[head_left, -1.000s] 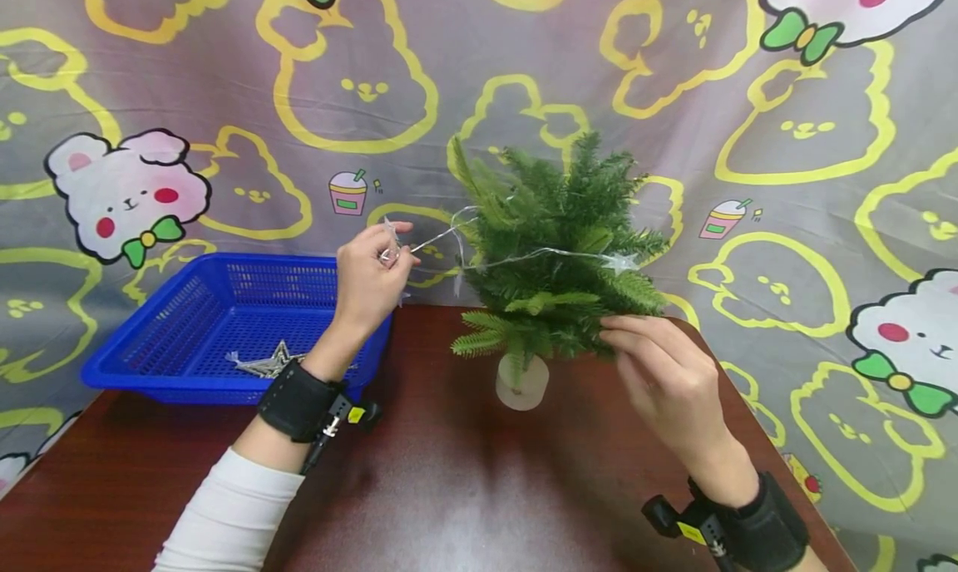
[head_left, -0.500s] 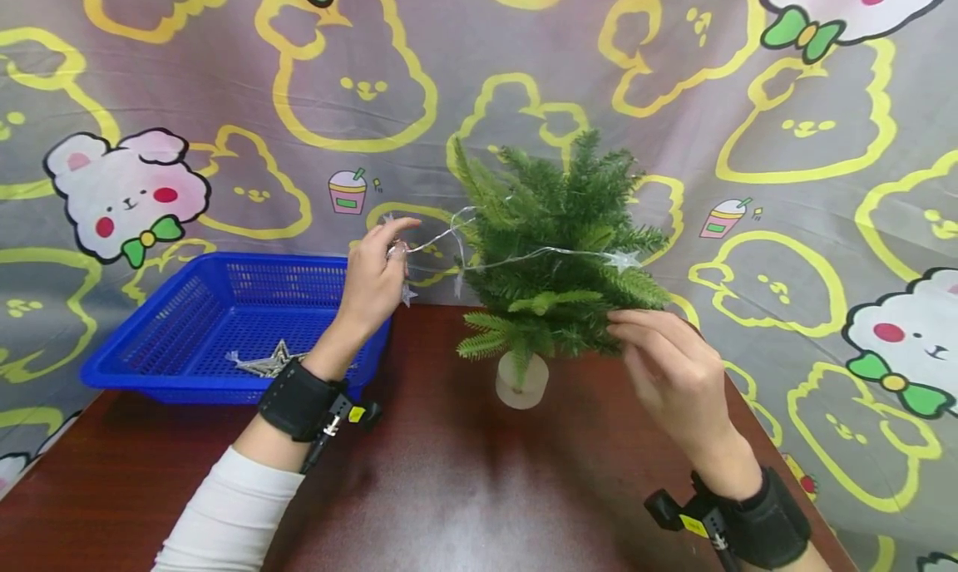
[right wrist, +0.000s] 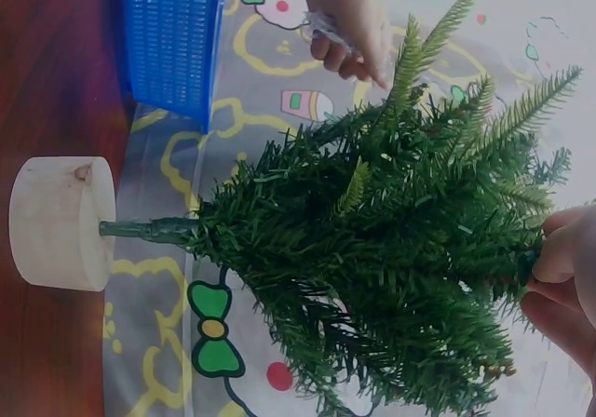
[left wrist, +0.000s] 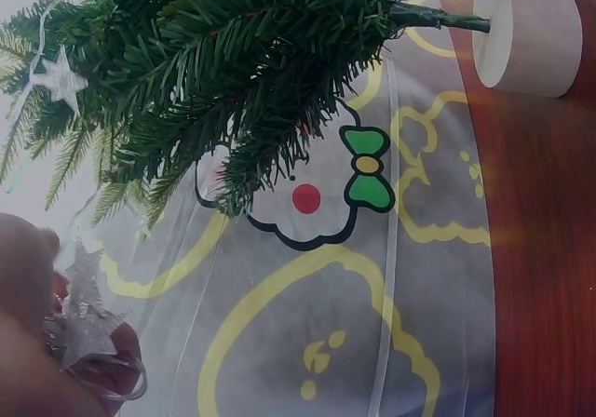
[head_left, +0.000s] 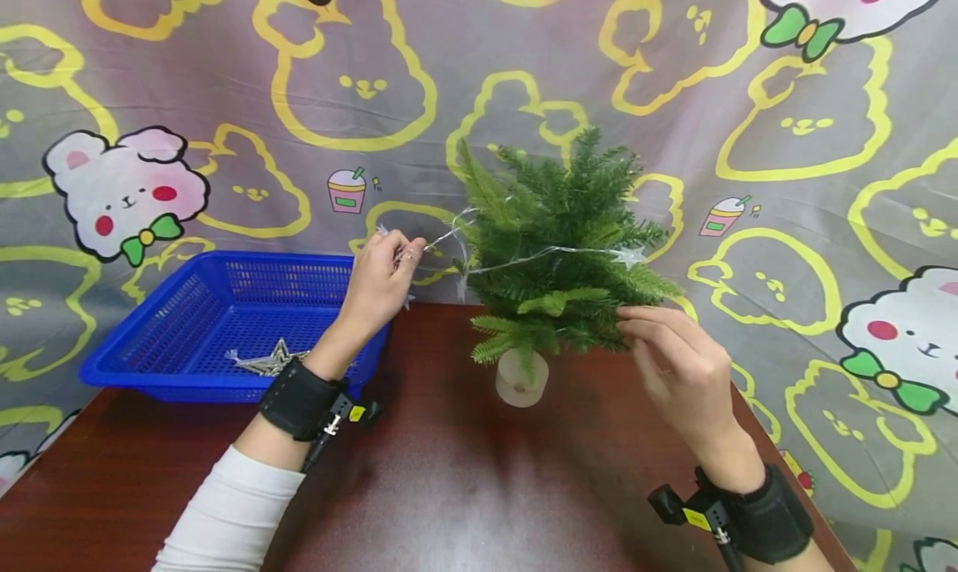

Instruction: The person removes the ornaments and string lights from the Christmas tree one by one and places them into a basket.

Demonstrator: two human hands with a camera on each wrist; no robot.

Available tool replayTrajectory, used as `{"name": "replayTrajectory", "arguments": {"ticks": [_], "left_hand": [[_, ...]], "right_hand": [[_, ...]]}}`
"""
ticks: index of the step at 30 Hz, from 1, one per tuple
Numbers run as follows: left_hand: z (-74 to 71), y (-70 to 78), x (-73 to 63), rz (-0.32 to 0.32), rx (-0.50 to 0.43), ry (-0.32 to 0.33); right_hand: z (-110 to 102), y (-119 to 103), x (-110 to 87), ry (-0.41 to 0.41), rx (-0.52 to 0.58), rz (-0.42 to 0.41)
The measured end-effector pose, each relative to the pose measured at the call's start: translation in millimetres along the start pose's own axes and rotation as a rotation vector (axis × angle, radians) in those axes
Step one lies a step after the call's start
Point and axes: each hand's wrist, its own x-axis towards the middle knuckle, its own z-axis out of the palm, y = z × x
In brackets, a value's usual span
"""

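Observation:
A small artificial Christmas tree (head_left: 557, 223) stands on a round wooden base (head_left: 521, 379). My left hand (head_left: 380, 279), left of the tree, grips a bundled string of star lights (left wrist: 88, 329); several clear stars and wire loops poke out between the fingers. From that hand the wire runs to the tree and across its front, where one star (head_left: 630, 257) lies on the right-side branches. My right hand (head_left: 681, 364) pinches a branch on the tree's lower right with thumb and fingertips. In the right wrist view, the branch end (right wrist: 528, 266) sits between those fingers.
A blue plastic basket (head_left: 142, 372) stands on the left of the brown table (head_left: 449, 489), holding a star-shaped ornament (head_left: 275, 360). A patterned cloth (head_left: 419, 56) hangs close behind the tree. The left forearm reaches over the basket's right front corner.
My right hand has drawn slightly right, and the tree's lower branches have shifted right with it. The left hand's fingers have curled in closer around the light string.

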Motion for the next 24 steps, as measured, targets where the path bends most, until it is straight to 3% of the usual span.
{"name": "replayTrajectory", "arguments": {"ticks": [13,17,22,24], "left_hand": [[0.8,4.5,1.4,0.088,-0.098,0.142],[0.9,6.0,3.5,0.123,-0.104,0.154],[1.1,6.8,4.3,0.111,-0.102,0.175],[0.6,7.6,4.1,0.09,-0.125,0.155]], "right_hand": [[-3.3,0.3,0.0,-0.045,0.005,0.004],[-3.5,-1.8,2.3,-0.042,0.02,-0.02],[-4.1,-10.4,7.7,-0.005,0.044,-0.057],[-4.3,-15.2,10.8,0.029,0.046,-0.074]]}}
